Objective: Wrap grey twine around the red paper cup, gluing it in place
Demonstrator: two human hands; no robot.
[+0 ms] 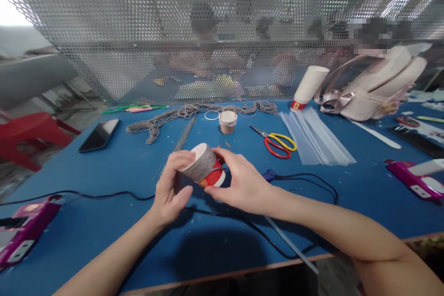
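Between both hands a paper cup (204, 166) is held tilted above the table, its open mouth toward the upper left. Grey yarn is wound round its upper part; the red and white lower part shows bare. My left hand (172, 189) has its fingers over the rim, with the thumb apart below. Around the lower end of the cup closes my right hand (241, 178), thumb beneath and fingers above. A blue-handled tool (268, 175), probably a glue gun, lies partly hidden behind my right wrist, with a clear stick (291, 244) near the forearm.
Behind the cup stand a small covered cup (227, 122) and grey yarn (187, 112). Scissors (277, 142), clear strips (317, 138), stacked cups (310, 87) and a backpack (374, 85) are rightward. A phone (100, 135) lies left; black cable (222, 214) crosses in front. Purple power strips (31, 229) flank both sides.
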